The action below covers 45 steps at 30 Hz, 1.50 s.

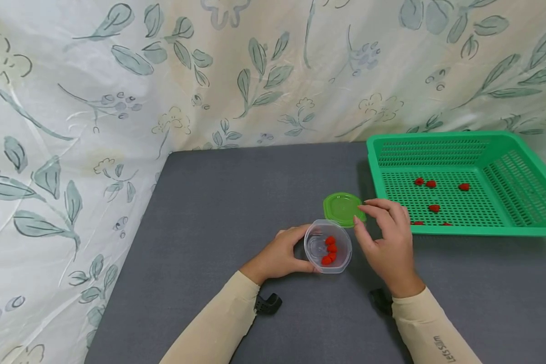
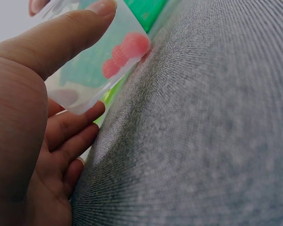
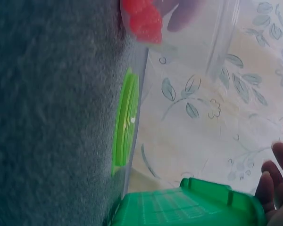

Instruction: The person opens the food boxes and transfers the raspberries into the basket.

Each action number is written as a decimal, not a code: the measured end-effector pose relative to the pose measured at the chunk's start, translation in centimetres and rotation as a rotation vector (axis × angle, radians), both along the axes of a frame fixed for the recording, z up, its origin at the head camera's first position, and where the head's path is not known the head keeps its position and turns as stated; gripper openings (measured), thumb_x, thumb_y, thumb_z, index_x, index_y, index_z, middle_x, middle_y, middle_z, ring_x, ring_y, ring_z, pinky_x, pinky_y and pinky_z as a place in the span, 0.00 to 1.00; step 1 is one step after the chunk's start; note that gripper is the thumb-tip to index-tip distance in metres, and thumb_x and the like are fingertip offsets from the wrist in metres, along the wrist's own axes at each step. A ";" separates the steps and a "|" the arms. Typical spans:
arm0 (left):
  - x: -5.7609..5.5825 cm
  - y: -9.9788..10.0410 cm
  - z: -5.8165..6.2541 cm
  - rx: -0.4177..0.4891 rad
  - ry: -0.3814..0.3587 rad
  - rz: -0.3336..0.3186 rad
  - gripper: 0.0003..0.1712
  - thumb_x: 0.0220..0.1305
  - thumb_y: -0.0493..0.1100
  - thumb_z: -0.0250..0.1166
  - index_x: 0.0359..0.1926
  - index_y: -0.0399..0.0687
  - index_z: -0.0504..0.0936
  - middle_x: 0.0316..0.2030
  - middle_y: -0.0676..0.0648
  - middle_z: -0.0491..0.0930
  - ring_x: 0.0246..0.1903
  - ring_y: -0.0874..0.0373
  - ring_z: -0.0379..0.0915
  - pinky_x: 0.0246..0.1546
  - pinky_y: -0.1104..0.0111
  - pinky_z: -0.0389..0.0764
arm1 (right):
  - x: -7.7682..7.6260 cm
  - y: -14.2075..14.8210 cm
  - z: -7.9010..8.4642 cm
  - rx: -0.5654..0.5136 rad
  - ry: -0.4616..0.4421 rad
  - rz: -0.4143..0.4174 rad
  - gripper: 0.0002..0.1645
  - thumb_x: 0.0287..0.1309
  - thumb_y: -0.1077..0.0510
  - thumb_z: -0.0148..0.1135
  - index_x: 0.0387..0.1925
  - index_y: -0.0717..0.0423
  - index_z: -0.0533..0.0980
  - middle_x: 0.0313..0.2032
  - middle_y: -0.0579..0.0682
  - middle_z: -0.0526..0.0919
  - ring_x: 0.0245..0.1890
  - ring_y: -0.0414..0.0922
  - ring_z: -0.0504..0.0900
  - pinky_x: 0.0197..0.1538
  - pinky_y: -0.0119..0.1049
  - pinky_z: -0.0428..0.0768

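Observation:
A clear plastic container (image 1: 317,247) stands on the dark cloth with several red raspberries (image 1: 331,248) inside. My left hand (image 1: 284,255) grips its left side, thumb at the near edge and fingers at the far side. In the left wrist view the thumb (image 2: 61,40) lies along the container wall, and the berries (image 2: 127,52) show through the plastic. Just beyond the container, a green lid (image 1: 341,208) lies flat on the table. My right hand (image 1: 389,245) hovers to the right of lid and container, thumb and fingers apart, holding nothing. The right wrist view shows the lid (image 3: 126,122) side-on.
At the right stands a green slatted basket (image 1: 487,231) with several raspberries (image 1: 434,208) scattered on its floor; its front wall partly hides some. Grey-black cloth (image 1: 218,202) covers the table. Behind and to the left hangs a leaf-patterned curtain (image 1: 264,76).

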<state>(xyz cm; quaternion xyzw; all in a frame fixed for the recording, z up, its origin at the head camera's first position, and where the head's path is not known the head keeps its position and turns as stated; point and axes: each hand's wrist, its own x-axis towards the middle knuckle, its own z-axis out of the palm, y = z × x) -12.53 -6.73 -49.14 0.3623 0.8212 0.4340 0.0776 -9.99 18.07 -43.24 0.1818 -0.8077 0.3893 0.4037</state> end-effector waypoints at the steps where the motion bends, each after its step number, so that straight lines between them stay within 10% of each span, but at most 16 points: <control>1: 0.0 0.0 0.0 0.001 0.003 -0.001 0.50 0.44 0.65 0.74 0.69 0.64 0.64 0.61 0.64 0.69 0.59 0.69 0.63 0.58 0.58 0.56 | 0.0 -0.1 0.0 0.012 -0.003 0.016 0.15 0.46 0.62 0.68 0.38 0.64 0.82 0.44 0.61 0.79 0.43 0.60 0.72 0.46 0.49 0.65; 13: 0.0 -0.1 -0.1 -0.001 0.002 -0.005 0.50 0.45 0.64 0.74 0.69 0.64 0.64 0.60 0.63 0.69 0.58 0.68 0.64 0.58 0.58 0.57 | 0.3 -0.8 -0.4 0.109 -0.058 0.130 0.16 0.47 0.58 0.69 0.40 0.60 0.82 0.45 0.57 0.78 0.45 0.58 0.72 0.46 0.49 0.67; 20: -0.1 -0.1 -0.2 0.000 -0.001 -0.008 0.49 0.46 0.65 0.73 0.69 0.66 0.63 0.60 0.63 0.69 0.57 0.66 0.66 0.58 0.58 0.57 | 0.5 -1.7 -1.6 0.255 -0.235 0.206 0.16 0.49 0.54 0.72 0.40 0.56 0.82 0.52 0.54 0.75 0.49 0.54 0.70 0.46 0.46 0.69; 32: 0.0 -0.1 -0.1 -0.025 0.000 -0.003 0.50 0.46 0.66 0.72 0.69 0.64 0.63 0.60 0.63 0.69 0.57 0.67 0.65 0.58 0.57 0.57 | 1.0 -2.2 -2.8 0.498 -0.560 0.118 0.20 0.51 0.47 0.71 0.42 0.55 0.82 0.58 0.57 0.70 0.55 0.57 0.67 0.52 0.55 0.71; 45: -0.1 -0.1 -0.5 -0.028 -0.015 0.010 0.50 0.46 0.67 0.71 0.69 0.64 0.63 0.61 0.63 0.68 0.57 0.67 0.65 0.59 0.57 0.56 | 1.2 -2.6 -2.9 0.506 -0.532 0.057 0.09 0.53 0.59 0.69 0.37 0.54 0.83 0.53 0.58 0.74 0.49 0.58 0.71 0.47 0.55 0.73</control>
